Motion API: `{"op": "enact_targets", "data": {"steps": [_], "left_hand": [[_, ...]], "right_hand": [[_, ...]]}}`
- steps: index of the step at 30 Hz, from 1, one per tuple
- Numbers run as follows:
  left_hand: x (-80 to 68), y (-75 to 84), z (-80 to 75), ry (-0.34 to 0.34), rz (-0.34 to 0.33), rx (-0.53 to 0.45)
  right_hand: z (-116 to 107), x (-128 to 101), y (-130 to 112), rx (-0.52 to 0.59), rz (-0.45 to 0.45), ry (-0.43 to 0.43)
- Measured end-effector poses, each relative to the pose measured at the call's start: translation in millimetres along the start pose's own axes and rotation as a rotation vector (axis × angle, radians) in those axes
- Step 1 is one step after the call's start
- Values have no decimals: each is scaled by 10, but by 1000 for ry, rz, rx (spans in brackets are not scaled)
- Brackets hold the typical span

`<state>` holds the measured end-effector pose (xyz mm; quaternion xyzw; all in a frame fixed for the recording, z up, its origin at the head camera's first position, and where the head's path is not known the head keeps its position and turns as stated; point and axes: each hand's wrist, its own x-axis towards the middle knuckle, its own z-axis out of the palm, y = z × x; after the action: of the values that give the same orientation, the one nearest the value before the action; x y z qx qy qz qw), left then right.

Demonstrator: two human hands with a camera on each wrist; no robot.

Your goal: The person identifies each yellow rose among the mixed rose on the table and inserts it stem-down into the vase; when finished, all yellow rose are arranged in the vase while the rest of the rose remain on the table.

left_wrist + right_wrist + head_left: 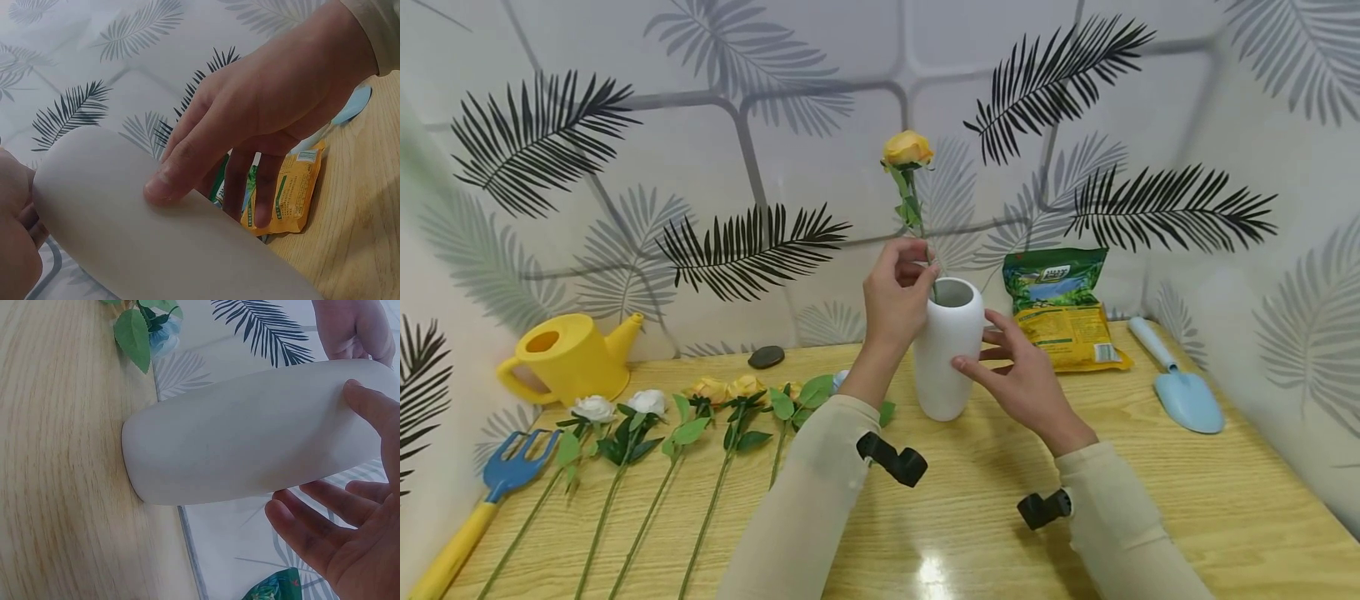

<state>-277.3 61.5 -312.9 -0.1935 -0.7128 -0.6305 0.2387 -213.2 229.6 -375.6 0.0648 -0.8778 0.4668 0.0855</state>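
A white vase [951, 350] stands upright on the wooden table [1150, 500]. My left hand [898, 292] pinches the green stem of a yellow rose [907, 150] just above the vase mouth, and the stem's lower end goes into the opening. My right hand [1015, 375] is at the vase's right side: its thumb rests on the vase wall [125, 219] while the other fingers [312, 531] stay spread, a little off it. In the left wrist view the right hand [262, 106] lies across the vase. The right wrist view shows the vase [250, 437] with my left hand [353, 328] beyond it.
Several white and yellow roses [647, 425] lie in a row at the left. A yellow watering can [568, 354], a blue hand rake [505, 475] and a dark stone [766, 357] are near them. A green-and-yellow packet [1063, 308] and a light blue trowel [1180, 387] lie at the right.
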Motion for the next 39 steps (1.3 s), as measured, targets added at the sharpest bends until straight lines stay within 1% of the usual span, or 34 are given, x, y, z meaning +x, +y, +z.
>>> {"op": "enact_targets", "data": {"steps": [8, 19, 29, 39], "left_hand": [[-13, 1, -1, -11, -19, 13], [-7, -21, 18, -1, 3, -6], [3, -23, 2, 11, 21, -14], [15, -9, -15, 20, 1, 4]], "right_hand": [[4, 4, 8, 8, -6, 1], [-8, -3, 3, -10, 8, 6], [6, 8, 3, -1, 8, 6], [11, 13, 16, 1, 13, 5]]}}
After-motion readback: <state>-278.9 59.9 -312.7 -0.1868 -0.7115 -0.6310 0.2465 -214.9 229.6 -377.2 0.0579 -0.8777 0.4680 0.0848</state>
